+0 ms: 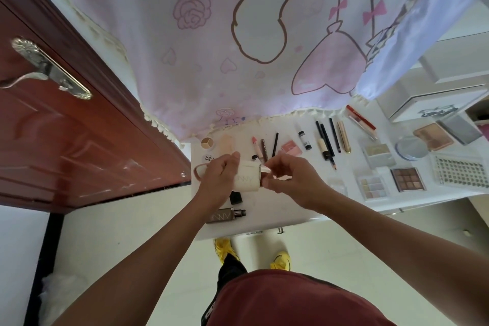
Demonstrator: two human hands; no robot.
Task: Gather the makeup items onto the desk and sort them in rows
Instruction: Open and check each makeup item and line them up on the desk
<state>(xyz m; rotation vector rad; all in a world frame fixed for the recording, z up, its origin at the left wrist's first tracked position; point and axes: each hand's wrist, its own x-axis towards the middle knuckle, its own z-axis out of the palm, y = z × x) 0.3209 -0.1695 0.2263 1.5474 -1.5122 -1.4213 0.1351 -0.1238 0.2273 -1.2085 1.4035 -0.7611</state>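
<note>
My left hand (221, 178) grips a cream-white box (247, 180) with printed letters, held just above the white desk (285, 216). My right hand (291, 180) pinches the flap at the box's right end. Below them lie a grey-brown bottle (225, 216) and a small black item (236, 198). Behind the hands lies a row of pencils, lipsticks and tubes (328, 141). To the right sit several eyeshadow palettes (407, 179), a round compact (411, 147) and a blush compact (432, 136).
A pink cartoon curtain (238, 47) hangs over the desk's back edge. A red-brown door (66, 127) with a metal handle (50, 69) stands at the left. A white perforated tray (461, 171) and white boxes (434, 103) are at the far right. My yellow shoes (225, 249) show under the desk edge.
</note>
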